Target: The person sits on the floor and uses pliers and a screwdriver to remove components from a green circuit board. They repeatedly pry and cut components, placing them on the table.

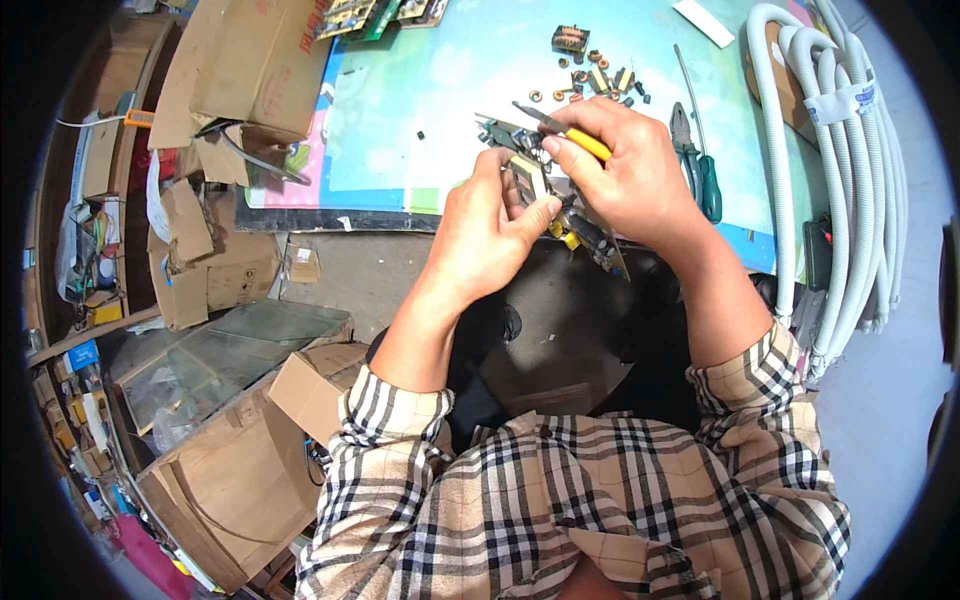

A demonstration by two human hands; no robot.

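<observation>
My left hand [482,236] is closed on a circuit board [604,247] crowded with parts, held tilted over the table's near edge. A yellow and black transformer [530,177] on the board lies by my left fingers and thumb. My right hand [642,170] grips a slim tool with a yellow handle [588,143] and a dark, narrow tip, pointing up and left above the board. The tool's exact kind is unclear. Beyond my hands, several loose components lie on the table, among them copper-wound coils [595,57] and a larger transformer [570,39].
Right of my hands lie pliers [684,140] and a green-handled screwdriver [710,190]. Coiled grey corrugated hose [850,170] hangs at the table's right. More circuit boards [380,18] sit at the far left, beside a cardboard box [255,70]. Cluttered shelves [100,220] line the left.
</observation>
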